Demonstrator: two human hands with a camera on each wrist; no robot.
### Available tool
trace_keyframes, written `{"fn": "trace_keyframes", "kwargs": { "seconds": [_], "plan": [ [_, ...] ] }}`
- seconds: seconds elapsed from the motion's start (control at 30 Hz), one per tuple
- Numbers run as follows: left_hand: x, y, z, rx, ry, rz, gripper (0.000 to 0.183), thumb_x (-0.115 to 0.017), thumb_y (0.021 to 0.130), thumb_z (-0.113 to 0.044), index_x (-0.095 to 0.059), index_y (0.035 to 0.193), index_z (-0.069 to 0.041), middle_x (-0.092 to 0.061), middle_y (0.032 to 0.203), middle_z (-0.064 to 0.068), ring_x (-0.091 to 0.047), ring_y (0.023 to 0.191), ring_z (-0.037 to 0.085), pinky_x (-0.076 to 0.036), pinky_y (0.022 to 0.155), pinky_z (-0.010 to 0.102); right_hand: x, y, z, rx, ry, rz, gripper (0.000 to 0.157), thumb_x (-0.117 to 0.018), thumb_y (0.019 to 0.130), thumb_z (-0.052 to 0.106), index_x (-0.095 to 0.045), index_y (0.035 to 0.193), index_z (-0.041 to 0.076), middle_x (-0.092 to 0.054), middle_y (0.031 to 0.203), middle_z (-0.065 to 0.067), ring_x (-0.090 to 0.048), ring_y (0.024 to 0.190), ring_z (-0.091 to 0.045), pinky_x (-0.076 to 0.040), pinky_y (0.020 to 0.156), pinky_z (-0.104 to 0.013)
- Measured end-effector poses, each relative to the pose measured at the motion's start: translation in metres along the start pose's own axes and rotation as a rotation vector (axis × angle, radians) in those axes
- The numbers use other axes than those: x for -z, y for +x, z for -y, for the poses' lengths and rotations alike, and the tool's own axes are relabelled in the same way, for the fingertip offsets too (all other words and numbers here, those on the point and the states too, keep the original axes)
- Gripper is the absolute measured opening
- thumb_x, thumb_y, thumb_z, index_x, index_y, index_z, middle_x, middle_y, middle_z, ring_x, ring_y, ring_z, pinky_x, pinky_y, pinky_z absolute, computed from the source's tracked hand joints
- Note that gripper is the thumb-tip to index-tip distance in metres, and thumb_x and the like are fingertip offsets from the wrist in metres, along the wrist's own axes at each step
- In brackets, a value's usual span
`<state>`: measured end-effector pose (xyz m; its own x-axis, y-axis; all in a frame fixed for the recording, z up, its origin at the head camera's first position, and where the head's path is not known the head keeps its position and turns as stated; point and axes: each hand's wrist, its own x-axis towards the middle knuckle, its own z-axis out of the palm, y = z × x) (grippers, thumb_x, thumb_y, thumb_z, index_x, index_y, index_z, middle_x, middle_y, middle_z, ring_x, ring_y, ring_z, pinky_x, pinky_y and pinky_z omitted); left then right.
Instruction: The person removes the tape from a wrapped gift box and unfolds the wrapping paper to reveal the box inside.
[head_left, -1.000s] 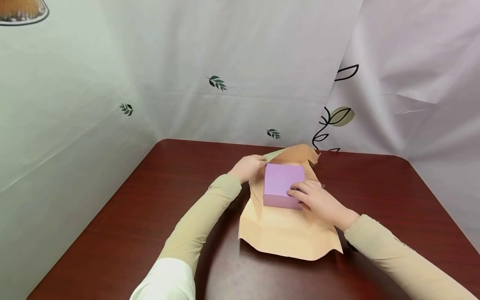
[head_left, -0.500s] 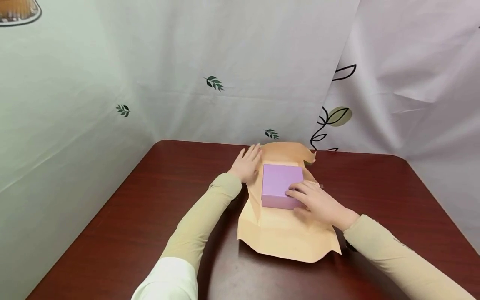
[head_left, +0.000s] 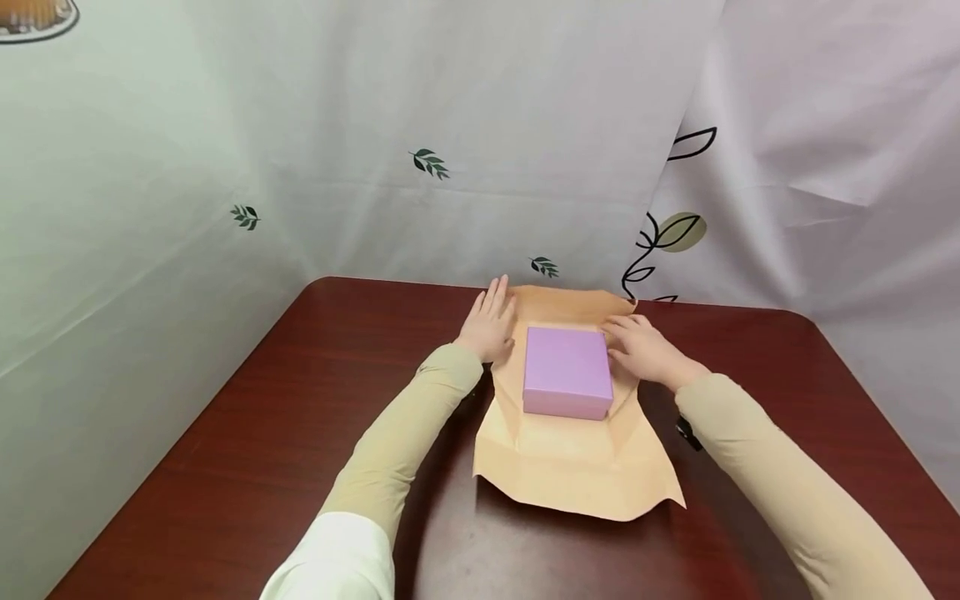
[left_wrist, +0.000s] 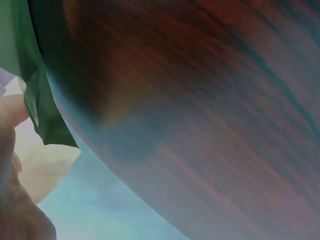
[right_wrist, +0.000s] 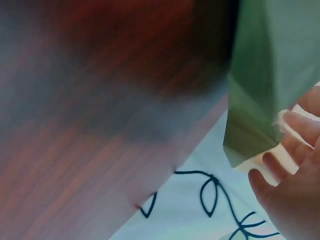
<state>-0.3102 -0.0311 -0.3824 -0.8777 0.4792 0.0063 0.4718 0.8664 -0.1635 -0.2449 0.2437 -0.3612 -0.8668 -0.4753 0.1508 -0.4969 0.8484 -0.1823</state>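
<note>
A lidded purple box (head_left: 567, 362) sits in the middle of a creased sheet of wrapping paper (head_left: 573, 475), which is peach inside. Its green outer side shows in the wrist views, as green paper (left_wrist: 42, 100) and green paper (right_wrist: 252, 110). My left hand (head_left: 487, 325) lies along the paper's left edge near the far end, fingers straight and pointing away. At the far right edge my right hand (head_left: 645, 350) rests with loosely bent, spread fingers beside the box. In the right wrist view, the right fingers (right_wrist: 292, 165) overlap the paper's edge.
The dark red wooden table (head_left: 300, 417) runs back to a pale curtain (head_left: 480, 108) printed with leaves. The paper's far flap (head_left: 562, 304) reaches close to the table's back edge. Its near edge curls up slightly.
My left hand let go of the far left corner of the paper and flattened along the edge; the flap opened out. My right hand left the box's top for the paper's right edge.
</note>
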Motion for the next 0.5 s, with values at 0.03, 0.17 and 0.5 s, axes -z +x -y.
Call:
{"fn": "trace_keyframes", "kwargs": {
  "seconds": [0.03, 0.17, 0.5],
  "plan": [
    [0.001, 0.000, -0.001, -0.003, 0.000, -0.001, 0.079, -0.050, 0.094, -0.043, -0.010, 0.153, -0.010, 0.021, 0.156, 0.018, 0.013, 0.146, 0.031, -0.004, 0.118, 0.042, 0.000, 0.001, -0.003, -0.035, -0.032, 0.021, 0.042, -0.059, 0.089, 0.009, -0.053, 0.128, -0.007, -0.046, 0.136, -0.029, -0.036, 0.125, -0.049, -0.031, 0.100, -0.061],
    [0.002, 0.001, -0.002, -0.001, 0.030, 0.006, 0.077, -0.049, 0.095, -0.044, -0.010, 0.153, -0.012, 0.022, 0.155, 0.015, 0.014, 0.145, 0.030, -0.002, 0.118, 0.042, -0.001, 0.003, -0.016, -0.163, -0.101, 0.117, 0.051, -0.058, 0.091, 0.020, -0.047, 0.133, -0.006, -0.035, 0.143, -0.027, -0.026, 0.130, -0.050, -0.024, 0.102, -0.064],
    [-0.001, -0.004, -0.006, -0.007, 0.019, 0.143, 0.062, -0.038, 0.101, -0.037, -0.015, 0.153, -0.011, 0.003, 0.160, 0.006, 0.004, 0.147, 0.025, -0.004, 0.118, 0.043, -0.010, 0.003, -0.028, -0.249, -0.045, 0.274, 0.069, -0.046, 0.097, 0.037, -0.028, 0.143, -0.011, -0.021, 0.151, -0.028, -0.013, 0.136, -0.051, -0.013, 0.106, -0.065]
  ]
}}
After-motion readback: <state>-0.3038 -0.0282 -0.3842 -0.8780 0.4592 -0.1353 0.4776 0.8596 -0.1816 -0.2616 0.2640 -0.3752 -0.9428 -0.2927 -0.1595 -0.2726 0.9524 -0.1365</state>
